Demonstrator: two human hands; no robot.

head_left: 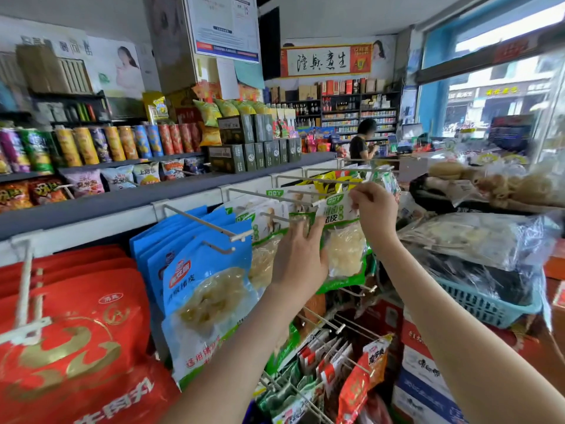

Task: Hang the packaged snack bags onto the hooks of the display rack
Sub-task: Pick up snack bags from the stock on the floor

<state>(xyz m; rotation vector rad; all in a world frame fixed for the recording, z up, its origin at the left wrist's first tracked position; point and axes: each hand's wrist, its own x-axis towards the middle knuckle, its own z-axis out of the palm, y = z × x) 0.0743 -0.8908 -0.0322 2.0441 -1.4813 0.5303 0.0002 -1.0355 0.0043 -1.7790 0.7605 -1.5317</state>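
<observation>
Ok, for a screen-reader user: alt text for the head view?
The right hand pinches the top of a green snack bag at a wire hook; the left hand touches its side. Blue bags hang nearby.

Daylight enters a blue-framed window point(489, 87); stocked wall shelves point(357, 114) stand under a calligraphy banner point(324, 61).

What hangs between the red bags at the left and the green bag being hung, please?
In the head view, blue snack bags hang there on a hook, then more green bags, left of the held green bag.
</observation>
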